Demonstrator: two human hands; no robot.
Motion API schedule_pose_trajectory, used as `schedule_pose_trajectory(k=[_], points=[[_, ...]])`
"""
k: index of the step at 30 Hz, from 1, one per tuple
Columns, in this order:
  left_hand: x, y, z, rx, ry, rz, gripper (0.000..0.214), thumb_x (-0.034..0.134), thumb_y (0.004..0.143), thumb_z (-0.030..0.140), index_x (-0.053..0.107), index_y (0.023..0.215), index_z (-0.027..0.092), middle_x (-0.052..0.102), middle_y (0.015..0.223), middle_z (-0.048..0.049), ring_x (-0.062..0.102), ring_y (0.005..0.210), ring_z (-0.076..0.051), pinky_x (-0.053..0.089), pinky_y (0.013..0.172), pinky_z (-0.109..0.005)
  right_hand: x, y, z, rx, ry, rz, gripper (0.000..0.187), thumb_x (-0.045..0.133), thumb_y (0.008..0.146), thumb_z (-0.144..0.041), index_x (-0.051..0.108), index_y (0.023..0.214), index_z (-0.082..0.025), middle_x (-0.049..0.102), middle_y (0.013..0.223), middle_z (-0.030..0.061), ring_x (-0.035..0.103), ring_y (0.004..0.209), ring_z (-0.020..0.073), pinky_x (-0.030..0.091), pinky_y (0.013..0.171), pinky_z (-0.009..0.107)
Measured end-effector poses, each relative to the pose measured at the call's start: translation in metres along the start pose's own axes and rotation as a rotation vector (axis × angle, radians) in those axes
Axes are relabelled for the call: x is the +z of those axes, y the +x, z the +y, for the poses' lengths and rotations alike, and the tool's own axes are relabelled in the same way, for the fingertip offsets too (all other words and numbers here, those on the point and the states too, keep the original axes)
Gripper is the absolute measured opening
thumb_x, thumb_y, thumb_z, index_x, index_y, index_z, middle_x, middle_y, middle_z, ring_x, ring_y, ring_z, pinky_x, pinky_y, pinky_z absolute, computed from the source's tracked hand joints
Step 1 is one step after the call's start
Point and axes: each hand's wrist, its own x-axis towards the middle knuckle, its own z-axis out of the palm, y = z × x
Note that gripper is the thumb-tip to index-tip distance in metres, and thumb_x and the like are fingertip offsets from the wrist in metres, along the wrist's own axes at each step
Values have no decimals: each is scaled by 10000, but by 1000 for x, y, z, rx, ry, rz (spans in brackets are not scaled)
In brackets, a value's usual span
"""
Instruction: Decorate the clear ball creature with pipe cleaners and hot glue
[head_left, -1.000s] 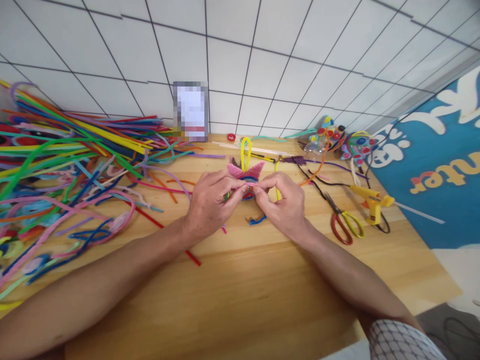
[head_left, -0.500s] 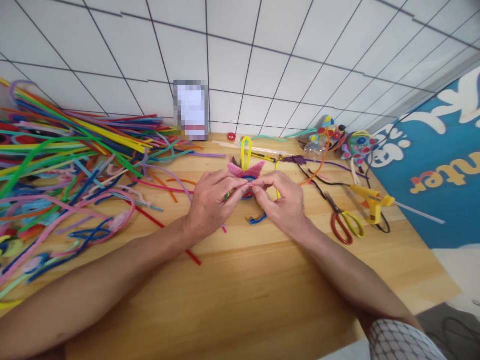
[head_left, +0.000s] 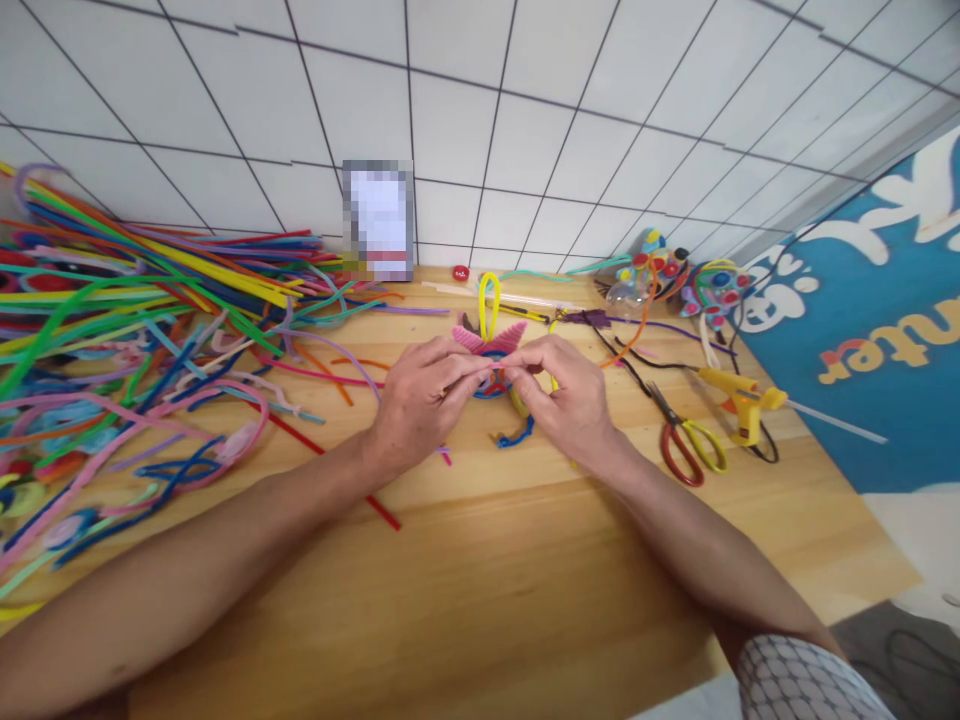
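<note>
Left hand (head_left: 424, 400) and right hand (head_left: 568, 402), fingertips drawn together, are pinching a small pink piece (head_left: 498, 364) over the blue-rimmed disc (head_left: 489, 390) (right grip shifting slightly, so fine adjustment is apparently continuing).

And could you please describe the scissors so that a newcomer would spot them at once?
On the wooden table, look to the right of the person's right hand. The scissors lie between that hand and the mostly yellow glue gun, set apart by dark blades and one red, one yellow handle.
</note>
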Motion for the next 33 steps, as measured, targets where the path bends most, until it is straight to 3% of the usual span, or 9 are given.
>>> schedule_pose_trajectory(k=[6,12,16,19,23,28,33], points=[[0,-2,-2,1,-37,1,125,708,1037,246,827,1036,283,812,943,-44,759,846,-186,591,757,-353,-6,2,6,-21,-43,-57,124,670,1032,-178,744,970,-256,784,915,16,727,873,181,571,804,340],[3,-1,-1,-33,-17,17,110,715,1031,251,812,1049,299,805,952,-38,729,813,-180,589,741,-354,-3,2,6,253,40,-33,105,790,948,-242,724,868,-223,759,806,-13,652,703,142,537,690,295],[5,-2,-2,-88,-18,118,52,778,983,258,747,1024,257,743,945,-28,631,749,-160,531,688,-332,0,2,13,369,115,-32,114,753,949,-247,719,846,-211,743,763,-17,617,641,125,503,627,271],[10,-10,-7,-258,-59,215,131,730,1012,302,637,946,239,635,878,1,555,736,-149,501,705,-322,1,2,21,348,69,-1,106,745,932,-209,715,830,-211,728,777,-13,612,664,130,494,644,277],[19,-21,-18,-497,-119,270,190,713,1008,378,597,1064,239,632,977,-9,599,861,-164,486,759,-322,3,2,29,274,-17,14,116,744,930,-178,710,826,-218,699,787,-9,604,693,142,477,669,294],[22,-21,-23,-637,-168,129,370,744,973,431,623,1258,229,693,1220,-74,655,1089,-221,496,869,-360,6,0,34,212,-50,9,126,733,934,-150,705,833,-220,692,808,-6,606,707,149,481,678,298],[22,-15,-23,-652,-267,19,371,721,969,421,670,1271,211,711,1294,-99,658,1178,-252,503,942,-391,7,-1,37,120,-80,-21,126,742,953,-143,713,856,-218,702,816,0,635,737,161,503,700,301]])
